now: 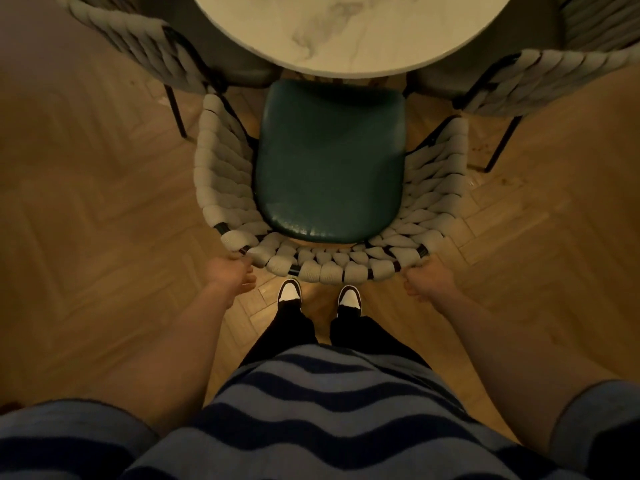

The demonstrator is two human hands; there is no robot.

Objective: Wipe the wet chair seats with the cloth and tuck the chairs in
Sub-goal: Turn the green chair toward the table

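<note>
While both hands grip its woven backrest, left hand (231,273) and right hand (425,279) with fingers curled round the rim, the chair (330,161) stands on the floor. Green seat front sits just under the round marble surface (349,32); neighbouring chairs flank it.

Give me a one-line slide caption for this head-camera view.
Both hands, left hand and right hand, grip the woven chair back, green seat facing the marble table.

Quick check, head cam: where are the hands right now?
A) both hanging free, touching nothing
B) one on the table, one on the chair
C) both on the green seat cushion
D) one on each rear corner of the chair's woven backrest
D: the left hand and right hand each hold the rim of the woven backrest at its rear corners; the green seat and marble table are untouched.
</note>
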